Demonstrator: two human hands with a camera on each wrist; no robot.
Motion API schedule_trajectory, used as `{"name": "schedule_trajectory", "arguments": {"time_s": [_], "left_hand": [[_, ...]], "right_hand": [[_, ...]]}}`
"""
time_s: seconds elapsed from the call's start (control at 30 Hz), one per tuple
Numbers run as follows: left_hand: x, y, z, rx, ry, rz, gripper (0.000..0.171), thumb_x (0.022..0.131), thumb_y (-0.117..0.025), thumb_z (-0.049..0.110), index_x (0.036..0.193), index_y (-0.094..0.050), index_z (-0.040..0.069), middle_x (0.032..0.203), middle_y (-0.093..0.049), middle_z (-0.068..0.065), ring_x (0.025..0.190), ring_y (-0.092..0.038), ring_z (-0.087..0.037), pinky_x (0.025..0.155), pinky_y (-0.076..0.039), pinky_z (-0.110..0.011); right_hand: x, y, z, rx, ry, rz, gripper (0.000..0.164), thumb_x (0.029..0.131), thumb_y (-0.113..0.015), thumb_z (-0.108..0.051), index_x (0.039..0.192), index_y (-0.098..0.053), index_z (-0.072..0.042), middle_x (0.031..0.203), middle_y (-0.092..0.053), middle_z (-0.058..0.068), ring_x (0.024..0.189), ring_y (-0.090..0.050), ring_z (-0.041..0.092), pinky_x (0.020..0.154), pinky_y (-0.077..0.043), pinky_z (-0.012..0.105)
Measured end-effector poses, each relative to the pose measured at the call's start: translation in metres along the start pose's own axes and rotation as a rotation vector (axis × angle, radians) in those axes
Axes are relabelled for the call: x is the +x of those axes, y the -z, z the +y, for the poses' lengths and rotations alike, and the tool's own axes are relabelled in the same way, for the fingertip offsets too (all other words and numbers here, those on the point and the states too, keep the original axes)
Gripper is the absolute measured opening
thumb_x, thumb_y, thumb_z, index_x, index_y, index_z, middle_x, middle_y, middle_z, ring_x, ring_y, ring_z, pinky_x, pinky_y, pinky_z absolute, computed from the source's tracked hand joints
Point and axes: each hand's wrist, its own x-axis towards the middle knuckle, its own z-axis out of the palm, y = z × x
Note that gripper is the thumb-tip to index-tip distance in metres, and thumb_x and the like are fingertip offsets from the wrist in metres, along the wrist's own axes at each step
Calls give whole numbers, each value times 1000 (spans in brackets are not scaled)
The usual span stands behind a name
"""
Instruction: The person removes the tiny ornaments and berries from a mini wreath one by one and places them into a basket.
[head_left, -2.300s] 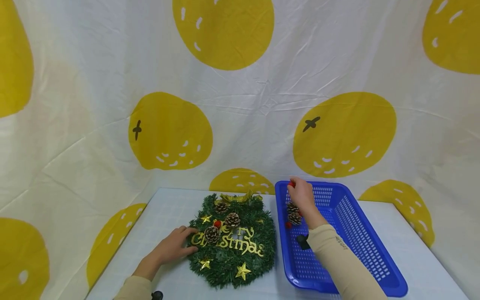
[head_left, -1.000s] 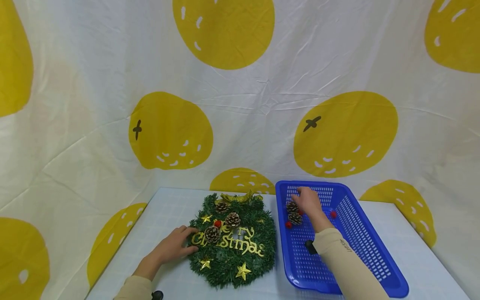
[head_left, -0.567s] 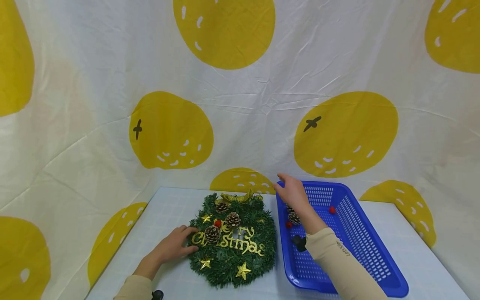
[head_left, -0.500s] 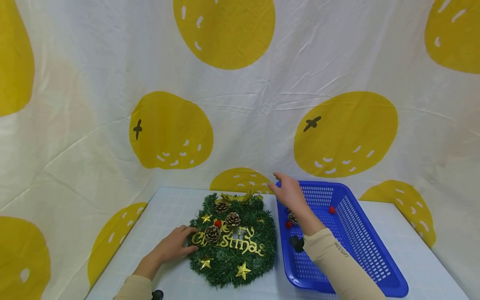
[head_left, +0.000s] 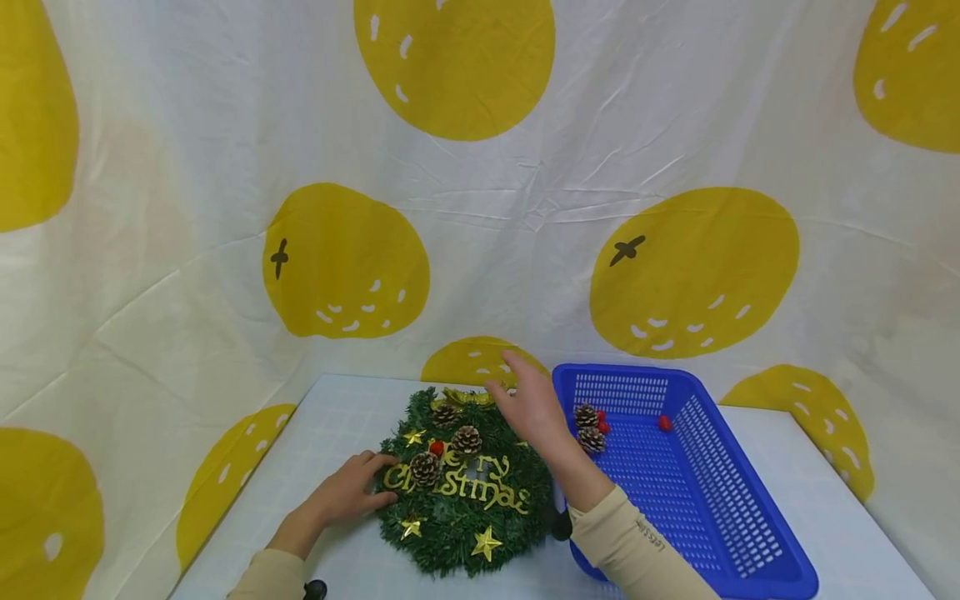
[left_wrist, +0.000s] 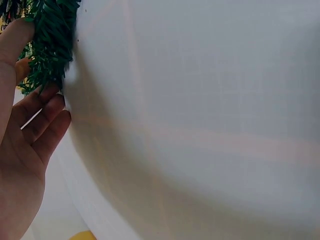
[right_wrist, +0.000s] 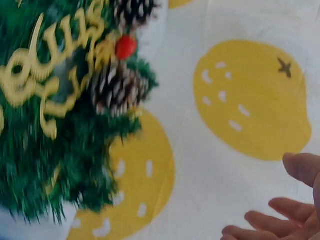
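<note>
A green Christmas wreath (head_left: 450, 546) lies on the table, trimmed with golden "Merry Christmas" letters (head_left: 487, 493), gold stars (head_left: 487, 542), pine cones (head_left: 467, 441), a red ball (head_left: 437, 448) and a gold ribbon along its far edge. My left hand (head_left: 348, 493) touches the wreath's left edge with fingers and thumb spread; the left wrist view shows its fingertips (left_wrist: 60, 117) right at the greenery. Above the wreath's far right part is my right hand (head_left: 531, 410), thumb and fingers apart, holding nothing. It covers part of the ribbon in the head view.
To the right of the wreath stands a blue plastic basket (head_left: 686, 575). Inside it are two pine cones (head_left: 591, 440), with small red balls (head_left: 603, 427) beside them and another red ball (head_left: 665, 423) farther right. Behind the white table (head_left: 341, 408) hangs a fruit-print curtain (head_left: 510, 250).
At first my right hand held a red ball over the basket's far left corner; a red ball then lay in the basket. The hand has since moved left over the wreath. My left hand stayed put.
</note>
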Motion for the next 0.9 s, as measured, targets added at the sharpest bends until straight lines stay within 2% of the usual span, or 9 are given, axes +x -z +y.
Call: {"name": "schedule_trajectory", "arguments": {"time_s": [0.17,0.3,0.4,0.43,0.53,0.63,0.67,0.77,0.9], "left_hand": [[0,0,1,-2,3,-1,56,86,-72,47,130,-58,16,117,-55,-8,109,-54,-33,87,-47,-55],[-1,1,2,5,13,3,57,85,-73,47,130,-58,16,116,-56,-7,109,-54,-33,87,-47,-55],[-2,1,2,4,9,7,57,85,-73,47,130,-58,15,116,-56,-7,109,-55,-33,87,-47,-55],[-2,1,2,1,5,7,57,85,-73,47,130,-58,15,116,-56,-7,109,-54,-33,87,-47,-55],[-2,1,2,-9,-10,6,57,86,-72,47,131,-57,14,117,-55,-8,109,-54,-33,87,-47,-54],[-1,1,2,-12,-17,5,58,87,-71,48,132,-57,14,118,-55,-8,110,-54,-33,87,-47,-55],[-1,1,2,-9,-14,6,58,87,-71,48,132,-57,14,118,-55,-8,109,-54,-33,87,-47,-54],[-2,1,2,-4,4,5,58,86,-72,49,131,-57,15,118,-55,-7,110,-54,-33,87,-47,-55],[-2,1,2,-9,15,4,58,85,-72,49,131,-57,16,118,-55,-6,110,-54,-33,87,-47,-55]], "right_hand": [[-7,-19,-3,66,-17,8,56,97,-64,-26,145,-45,-4,145,-48,17,131,-46,36,102,-40,54],[-16,-33,-1,121,-71,15,58,97,-63,-27,147,-43,-5,145,-48,17,129,-47,38,100,-42,56],[-25,-44,4,159,-114,19,59,97,-63,-29,147,-43,-5,142,-50,20,124,-52,40,96,-44,57],[-27,-48,7,165,-125,17,59,97,-64,-30,146,-44,-5,141,-50,22,116,-57,41,94,-45,57],[-34,-57,13,181,-164,7,59,96,-64,-31,146,-45,-5,141,-50,22,106,-61,40,92,-45,57],[-38,-66,17,182,-181,12,58,96,-65,-30,146,-45,-6,142,-49,20,109,-60,39,93,-45,57],[-39,-68,19,182,-180,18,58,96,-65,-29,145,-46,-6,142,-49,20,117,-56,40,95,-44,57],[-41,-76,21,171,-181,29,57,95,-66,-27,144,-47,-6,142,-50,19,125,-50,40,96,-43,57],[-44,-87,24,177,-196,40,57,94,-67,-25,144,-47,-6,142,-49,19,127,-49,41,97,-42,58]]}}
